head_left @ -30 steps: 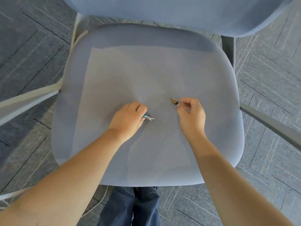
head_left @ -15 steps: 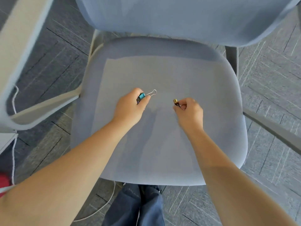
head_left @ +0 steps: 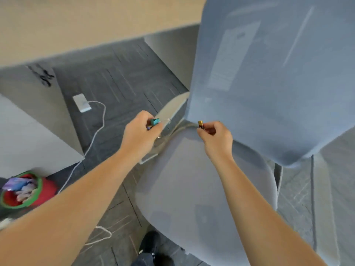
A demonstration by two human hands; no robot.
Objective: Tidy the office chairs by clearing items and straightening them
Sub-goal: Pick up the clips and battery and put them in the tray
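Clips are pinched above the chair seat (head_left: 201, 189): a teal binder clip (head_left: 154, 121) by left hand (head_left: 140, 135) fingers, a gold one (head_left: 200, 124) by right hand (head_left: 215, 140) fingers.

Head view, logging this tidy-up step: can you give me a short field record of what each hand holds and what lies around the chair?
left hand: grips a teal binder clip, wire handles pointing right
right hand: pinches a small gold-and-dark binder clip
office chair seat: blue-grey; nothing visible on it
chair backrest: upright, blue-grey
desk top: beige, beyond the chair
floor: white power adapter with white cable on dark carpet
red bin: green rim, at lower left, holds crumpled wrappers
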